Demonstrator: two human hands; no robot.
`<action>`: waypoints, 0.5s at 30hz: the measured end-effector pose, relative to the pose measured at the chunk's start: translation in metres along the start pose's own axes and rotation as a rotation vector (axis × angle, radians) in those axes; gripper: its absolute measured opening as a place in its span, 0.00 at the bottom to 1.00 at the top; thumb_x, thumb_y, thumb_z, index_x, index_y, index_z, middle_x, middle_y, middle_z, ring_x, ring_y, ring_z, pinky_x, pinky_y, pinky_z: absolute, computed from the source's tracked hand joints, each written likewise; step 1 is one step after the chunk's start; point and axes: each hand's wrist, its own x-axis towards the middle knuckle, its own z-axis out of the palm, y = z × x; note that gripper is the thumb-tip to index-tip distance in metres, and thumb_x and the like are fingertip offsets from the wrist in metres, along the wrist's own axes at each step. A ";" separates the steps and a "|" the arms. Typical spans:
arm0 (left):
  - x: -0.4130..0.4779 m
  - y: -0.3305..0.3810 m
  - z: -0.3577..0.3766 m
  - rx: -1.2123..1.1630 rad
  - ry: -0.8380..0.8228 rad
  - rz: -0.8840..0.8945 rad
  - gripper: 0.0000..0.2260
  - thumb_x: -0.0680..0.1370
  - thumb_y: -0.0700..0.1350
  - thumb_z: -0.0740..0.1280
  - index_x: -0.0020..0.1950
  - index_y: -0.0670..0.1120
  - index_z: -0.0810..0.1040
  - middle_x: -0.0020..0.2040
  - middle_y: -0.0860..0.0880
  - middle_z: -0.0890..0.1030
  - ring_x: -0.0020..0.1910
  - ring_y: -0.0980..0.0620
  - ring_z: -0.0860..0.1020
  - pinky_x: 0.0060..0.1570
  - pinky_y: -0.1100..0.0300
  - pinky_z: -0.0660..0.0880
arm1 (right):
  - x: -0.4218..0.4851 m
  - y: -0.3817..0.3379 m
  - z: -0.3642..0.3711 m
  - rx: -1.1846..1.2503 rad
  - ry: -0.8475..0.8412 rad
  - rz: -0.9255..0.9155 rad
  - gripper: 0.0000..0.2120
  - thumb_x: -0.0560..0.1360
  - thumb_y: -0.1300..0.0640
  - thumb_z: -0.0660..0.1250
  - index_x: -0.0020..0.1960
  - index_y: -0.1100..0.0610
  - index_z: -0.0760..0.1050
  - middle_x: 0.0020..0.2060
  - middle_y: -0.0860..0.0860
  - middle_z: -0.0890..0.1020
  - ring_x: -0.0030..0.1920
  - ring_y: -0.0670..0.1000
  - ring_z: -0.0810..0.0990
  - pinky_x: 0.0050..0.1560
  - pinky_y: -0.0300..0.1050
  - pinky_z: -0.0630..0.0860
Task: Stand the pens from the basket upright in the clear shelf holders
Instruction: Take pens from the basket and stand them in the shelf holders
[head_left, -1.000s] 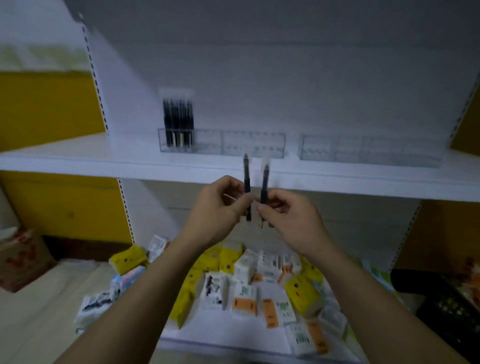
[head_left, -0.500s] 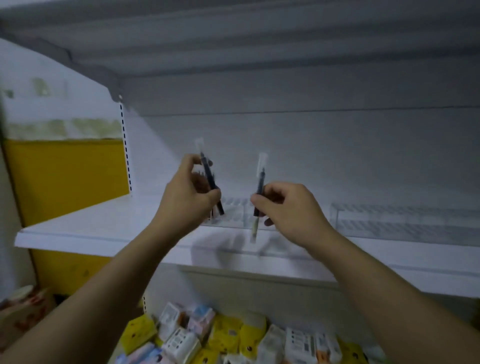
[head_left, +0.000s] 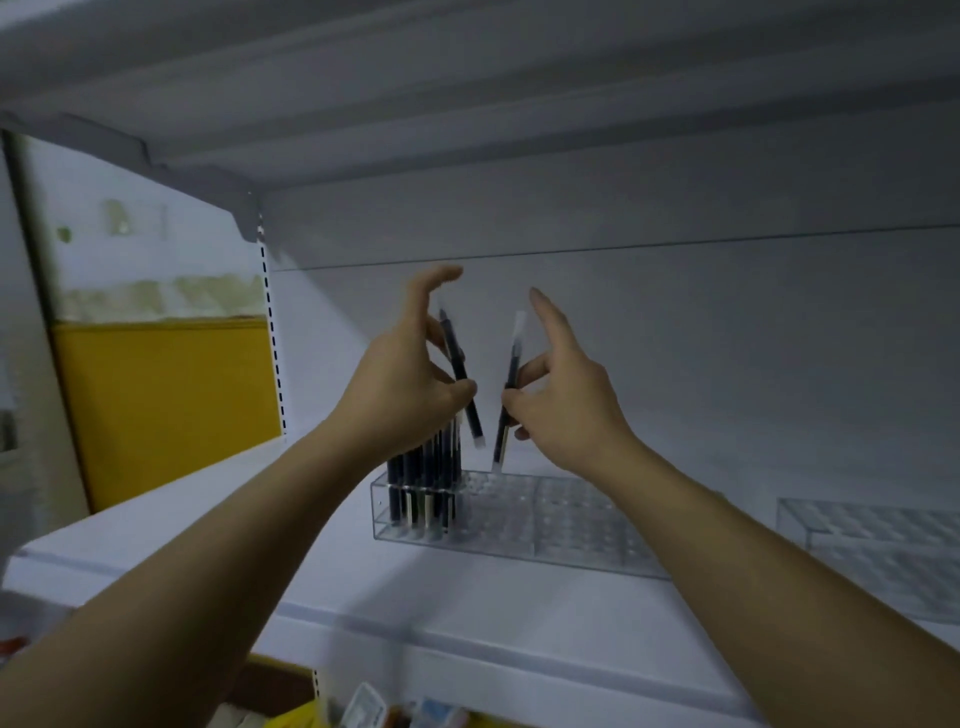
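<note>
A clear holder (head_left: 545, 514) sits toward the back edge of the shelf (head_left: 363, 582), dark standing pens (head_left: 426, 483) packed upright in its left end; a second holder (head_left: 872, 545) lies toward the right edge. The left hand (head_left: 410, 384) pinches a tilted pen (head_left: 460, 374) beside that cluster, and the right hand (head_left: 566, 410) pinches another pen (head_left: 506, 410), tip just over the holder. Half a second ago both index fingers were curled; now they lift straight

We see a dim, grey-blue picture. Brighter light falls on the shelf (head_left: 363, 587) from the left, and the clear holder (head_left: 545, 525) glints faintly. All is slightly blurred; straight edges bend.
</note>
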 end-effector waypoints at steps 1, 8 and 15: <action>0.005 -0.003 0.002 0.030 -0.003 0.026 0.41 0.70 0.37 0.75 0.72 0.61 0.54 0.47 0.55 0.77 0.39 0.56 0.82 0.38 0.68 0.78 | 0.004 0.002 0.002 -0.016 -0.011 -0.015 0.44 0.73 0.63 0.71 0.76 0.37 0.50 0.39 0.47 0.79 0.36 0.49 0.82 0.36 0.44 0.83; 0.018 -0.020 0.017 0.152 -0.039 0.144 0.26 0.74 0.43 0.72 0.65 0.59 0.62 0.46 0.55 0.77 0.50 0.54 0.77 0.52 0.59 0.75 | 0.006 0.017 0.012 -0.053 -0.030 -0.042 0.39 0.74 0.62 0.71 0.72 0.33 0.55 0.42 0.43 0.76 0.36 0.48 0.81 0.40 0.48 0.83; 0.012 -0.035 0.027 0.293 -0.110 0.150 0.27 0.73 0.46 0.73 0.65 0.60 0.64 0.46 0.58 0.76 0.53 0.52 0.74 0.60 0.48 0.71 | 0.000 0.027 0.015 -0.136 -0.076 -0.072 0.32 0.75 0.59 0.70 0.70 0.36 0.59 0.43 0.42 0.77 0.37 0.46 0.82 0.42 0.42 0.80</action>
